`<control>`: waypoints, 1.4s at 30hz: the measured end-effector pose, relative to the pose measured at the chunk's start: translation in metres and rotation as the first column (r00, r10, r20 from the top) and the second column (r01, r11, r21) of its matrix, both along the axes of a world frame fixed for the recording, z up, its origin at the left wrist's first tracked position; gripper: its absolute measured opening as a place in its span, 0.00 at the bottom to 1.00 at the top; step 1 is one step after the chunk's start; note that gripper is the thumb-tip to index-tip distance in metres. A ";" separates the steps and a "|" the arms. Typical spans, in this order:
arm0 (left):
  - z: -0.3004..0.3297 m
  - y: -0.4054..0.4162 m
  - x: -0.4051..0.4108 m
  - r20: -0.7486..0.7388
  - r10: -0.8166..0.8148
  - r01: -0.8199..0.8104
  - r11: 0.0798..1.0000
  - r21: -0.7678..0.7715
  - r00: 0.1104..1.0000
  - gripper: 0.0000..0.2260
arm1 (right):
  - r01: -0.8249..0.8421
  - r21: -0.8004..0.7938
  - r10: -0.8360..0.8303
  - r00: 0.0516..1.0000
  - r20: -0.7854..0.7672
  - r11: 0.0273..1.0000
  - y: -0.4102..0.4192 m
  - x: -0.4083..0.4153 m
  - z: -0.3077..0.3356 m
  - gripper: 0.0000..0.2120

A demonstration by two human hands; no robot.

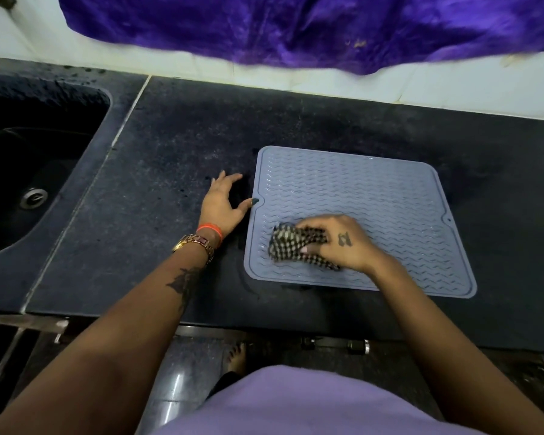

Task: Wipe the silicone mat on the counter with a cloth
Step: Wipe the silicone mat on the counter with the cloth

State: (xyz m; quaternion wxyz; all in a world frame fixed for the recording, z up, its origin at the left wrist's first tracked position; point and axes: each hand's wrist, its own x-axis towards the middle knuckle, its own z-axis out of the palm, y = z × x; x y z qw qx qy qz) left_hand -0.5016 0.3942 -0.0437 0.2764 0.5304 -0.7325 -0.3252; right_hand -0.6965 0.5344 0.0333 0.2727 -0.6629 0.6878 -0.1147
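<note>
Right hand [343,241] has its fingers curled round the checkered cloth [296,243], pressing it on the silicone mat [358,196]'s near-left part, while left hand [222,202]'s spread-wide fingers rest on the counter [170,158], thumb touching the mat's left edge.

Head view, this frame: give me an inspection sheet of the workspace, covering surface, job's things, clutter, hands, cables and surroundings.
Surface: dark speckled counter, a seam line at its left.
Job's things: blue-grey silicone mat lies flat on the counter; checked cloth bunched on the mat's near left part.
Clutter: nothing seen.
Hands: right hand grips the cloth on the mat; left hand is spread on the counter, thumb tip at the mat's left edge.
Cables: nothing seen.
Surroundings: dark sink with a drain on the left; purple fabric hangs over the white wall behind.
</note>
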 end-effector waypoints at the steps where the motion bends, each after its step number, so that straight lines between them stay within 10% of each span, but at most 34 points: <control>1: 0.000 0.001 -0.001 0.012 0.000 0.000 1.000 -0.002 1.000 0.26 | 0.097 -0.078 -0.094 0.995 0.045 0.992 -0.003 0.001 0.001 0.20; 4: 0.000 0.002 -0.002 0.041 -0.018 0.018 1.000 -0.005 0.999 0.25 | 0.266 -0.202 -0.243 0.961 0.131 0.943 -0.012 0.028 -0.007 0.17; 14: 0.001 0.001 0.000 0.067 -0.084 0.091 0.990 -0.111 0.994 0.24 | 0.048 -0.240 -0.081 0.988 -0.130 0.969 0.017 0.057 -0.043 0.19; 19: 0.003 0.004 0.001 0.055 -0.078 0.083 0.991 -0.102 0.995 0.25 | 0.193 -0.064 -0.196 0.979 -0.057 0.979 0.026 0.002 -0.036 0.21; 24: 0.004 0.005 -0.001 0.088 -0.070 0.074 0.996 -0.051 0.994 0.26 | 0.408 -0.256 -0.420 0.907 0.006 0.876 0.030 0.004 -0.030 0.19; 35: 0.002 0.005 0.000 0.103 -0.087 0.100 0.987 -0.125 0.991 0.24 | -0.073 -0.211 0.028 0.977 -0.209 0.975 0.040 0.047 -0.038 0.22; 39: 0.001 0.005 0.000 0.106 -0.076 0.087 0.991 -0.102 0.991 0.24 | 0.063 -0.103 -0.081 0.982 -0.173 0.993 0.047 0.008 -0.027 0.22; 42: 0.001 0.005 -0.002 0.120 -0.074 0.084 0.993 -0.079 0.990 0.25 | 0.261 -0.301 -0.306 0.946 -0.110 0.917 0.045 0.005 -0.023 0.21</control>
